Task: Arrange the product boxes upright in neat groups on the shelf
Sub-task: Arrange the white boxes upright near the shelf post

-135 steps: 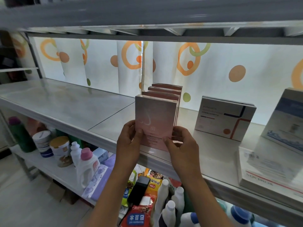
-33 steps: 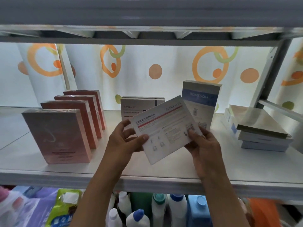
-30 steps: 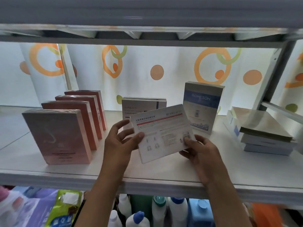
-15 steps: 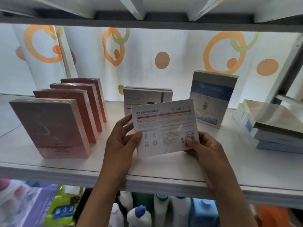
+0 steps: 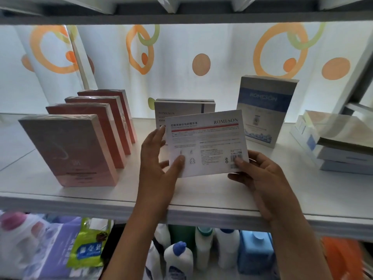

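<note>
White box (image 5: 205,142) is standing upright near the front of the shelf (image 5: 201,201), just ahead of a matching box (image 5: 181,108), printed back facing me. I am gripping it with my left hand (image 5: 159,158) and right hand (image 5: 260,178). Four pink boxes (image 5: 70,148) are lining up on the left.

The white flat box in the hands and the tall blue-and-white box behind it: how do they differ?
The white flat box is held wide-side-up by the left hand and right hand; the tall blue-and-white box stands alone on the shelf. The held one shows a red stripe and barcode, the tall one a blue band. Both read ROMESON.
</note>
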A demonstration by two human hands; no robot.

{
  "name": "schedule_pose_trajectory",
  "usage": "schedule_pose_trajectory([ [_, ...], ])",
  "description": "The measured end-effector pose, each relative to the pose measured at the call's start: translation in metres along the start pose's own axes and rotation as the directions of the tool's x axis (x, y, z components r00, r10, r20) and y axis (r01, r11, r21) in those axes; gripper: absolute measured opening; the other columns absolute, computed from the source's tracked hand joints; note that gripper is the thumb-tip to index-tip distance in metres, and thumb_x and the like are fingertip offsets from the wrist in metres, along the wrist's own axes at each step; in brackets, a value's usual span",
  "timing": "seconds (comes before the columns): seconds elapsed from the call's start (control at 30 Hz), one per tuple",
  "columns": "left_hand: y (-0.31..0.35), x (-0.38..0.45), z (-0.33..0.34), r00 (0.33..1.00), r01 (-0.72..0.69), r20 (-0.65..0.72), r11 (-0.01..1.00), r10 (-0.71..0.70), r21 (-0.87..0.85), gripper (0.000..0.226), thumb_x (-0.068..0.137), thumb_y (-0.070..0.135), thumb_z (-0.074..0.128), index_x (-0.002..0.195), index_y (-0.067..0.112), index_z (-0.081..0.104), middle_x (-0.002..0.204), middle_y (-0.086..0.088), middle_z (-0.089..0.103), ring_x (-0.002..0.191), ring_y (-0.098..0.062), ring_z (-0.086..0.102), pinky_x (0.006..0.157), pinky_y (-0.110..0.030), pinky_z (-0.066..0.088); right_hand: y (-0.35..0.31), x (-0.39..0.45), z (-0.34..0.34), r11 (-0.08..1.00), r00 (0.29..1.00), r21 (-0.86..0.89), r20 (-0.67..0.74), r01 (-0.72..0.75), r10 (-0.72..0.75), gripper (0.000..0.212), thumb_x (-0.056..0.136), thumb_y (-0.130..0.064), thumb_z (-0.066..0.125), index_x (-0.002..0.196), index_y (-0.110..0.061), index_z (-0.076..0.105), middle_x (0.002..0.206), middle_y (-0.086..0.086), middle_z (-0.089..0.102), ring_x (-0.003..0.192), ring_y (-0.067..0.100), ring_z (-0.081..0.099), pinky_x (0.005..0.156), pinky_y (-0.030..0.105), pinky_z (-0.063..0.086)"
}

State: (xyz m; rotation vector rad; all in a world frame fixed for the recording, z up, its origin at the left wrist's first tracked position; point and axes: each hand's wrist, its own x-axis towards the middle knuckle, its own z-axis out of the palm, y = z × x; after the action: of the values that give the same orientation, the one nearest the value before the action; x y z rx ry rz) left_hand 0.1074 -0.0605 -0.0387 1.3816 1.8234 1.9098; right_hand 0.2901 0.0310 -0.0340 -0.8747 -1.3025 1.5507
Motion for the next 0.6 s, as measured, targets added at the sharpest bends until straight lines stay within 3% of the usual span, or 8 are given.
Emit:
schedule_pose_trajectory([
  [0.1, 0.001, -0.005, 0.007, 0.986, -0.158, -0.027, 0.976, 0.164, 0.148, 0.054, 0.085, 0.014, 0.07, 0.13, 0.037, 0.048, 0.14, 0.017, 0.035, 0.126, 0.004, 0.036, 0.094, -0.004, 0.039, -0.002, -0.002, 0.0, 0.999, 1.0, 0.047, 0.016, 0.004, -0.004, 0.031, 0.087, -0.017, 0.065, 0.117, -0.014, 0.058, 0.104, 0.009, 0.072, 0.091, 0.023, 0.072, 0.076, 0.032, 0.059],
  [0.2, 0.012, -0.008, 0.014, 0.987, -0.142, 0.09, 0.983, 0.132, 0.116, 0.043, 0.087, 0.038, 0.064, 0.126, 0.044, 0.048, 0.148, 0.018, 0.027, 0.135, -0.001, 0.027, 0.106, -0.027, 0.041, -0.007, -0.006, 0.001, 0.991, 0.997, 0.133, 0.078, 0.017, -0.028, 0.037, 0.082, -0.02, 0.064, 0.118, -0.016, 0.056, 0.106, 0.01, 0.071, 0.096, 0.026, 0.07, 0.072, 0.03, 0.058],
  [0.27, 0.023, -0.006, 0.016, 0.98, -0.148, 0.153, 0.982, 0.129, 0.121, 0.048, 0.086, 0.056, 0.054, 0.132, 0.049, 0.04, 0.151, 0.025, 0.019, 0.14, -0.001, 0.02, 0.111, -0.042, 0.038, -0.011, -0.01, 0.001, 0.979, 0.987, 0.196, 0.141, 0.047, -0.076, 0.038, 0.081, -0.022, 0.062, 0.119, -0.02, 0.057, 0.106, 0.006, 0.071, 0.099, 0.028, 0.068, 0.075, 0.033, 0.058],
  [0.4, 0.047, 0.0, 0.015, 0.965, -0.152, 0.227, 0.985, 0.129, 0.087, 0.067, 0.077, 0.076, 0.041, 0.14, 0.056, 0.027, 0.153, 0.033, 0.01, 0.146, -0.003, 0.008, 0.116, -0.051, 0.026, -0.02, -0.023, 0.003, 0.954, 0.946, 0.264, 0.247, 0.142, -0.21, 0.04, 0.088, -0.018, 0.063, 0.127, -0.026, 0.058, 0.118, 0.005, 0.066, 0.109, 0.027, 0.064, 0.087, 0.036, 0.056],
  [0.47, 0.061, -0.001, 0.014, 0.944, -0.09, 0.319, 0.996, 0.086, -0.001, 0.07, 0.075, 0.081, 0.04, 0.139, 0.059, 0.024, 0.15, 0.039, 0.012, 0.143, 0.003, 0.015, 0.115, -0.042, 0.03, -0.025, -0.03, 0.007, 0.938, 0.906, 0.302, 0.325, 0.171, -0.27, 0.045, 0.083, -0.024, 0.069, 0.127, -0.028, 0.06, 0.128, 0.007, 0.062, 0.117, 0.028, 0.061, 0.093, 0.041, 0.054],
  [0.5, 0.068, -0.002, 0.014, 0.926, -0.042, 0.372, 0.996, 0.069, -0.078, 0.07, 0.075, 0.081, 0.041, 0.14, 0.059, 0.024, 0.147, 0.042, 0.016, 0.135, 0.013, 0.024, 0.11, -0.026, 0.036, -0.027, -0.033, 0.01, 0.935, 0.88, 0.301, 0.371, 0.189, -0.298, 0.052, 0.078, -0.029, 0.077, 0.127, -0.029, 0.061, 0.133, 0.006, 0.06, 0.121, 0.028, 0.059, 0.095, 0.044, 0.052],
  [0.53, 0.074, -0.003, 0.013, 0.908, 0.009, 0.416, 0.987, 0.058, -0.158, 0.07, 0.076, 0.078, 0.044, 0.14, 0.057, 0.024, 0.142, 0.043, 0.022, 0.122, 0.023, 0.033, 0.097, -0.009, 0.04, -0.029, -0.036, 0.014, 0.933, 0.856, 0.293, 0.406, 0.209, -0.319, 0.058, 0.073, -0.033, 0.083, 0.126, -0.029, 0.063, 0.135, 0.004, 0.059, 0.124, 0.028, 0.057, 0.097, 0.045, 0.051],
  [0.6, 0.084, -0.002, 0.011, 0.886, 0.058, 0.461, 0.972, 0.056, -0.229, 0.062, 0.077, 0.069, 0.046, 0.135, 0.056, 0.031, 0.131, 0.041, 0.036, 0.104, 0.024, 0.046, 0.074, 0.002, 0.043, -0.031, -0.041, 0.022, 0.929, 0.838, 0.237, 0.409, 0.283, -0.36, 0.058, 0.067, -0.041, 0.084, 0.121, -0.035, 0.067, 0.134, -0.003, 0.061, 0.126, 0.022, 0.056, 0.1, 0.045, 0.049],
])
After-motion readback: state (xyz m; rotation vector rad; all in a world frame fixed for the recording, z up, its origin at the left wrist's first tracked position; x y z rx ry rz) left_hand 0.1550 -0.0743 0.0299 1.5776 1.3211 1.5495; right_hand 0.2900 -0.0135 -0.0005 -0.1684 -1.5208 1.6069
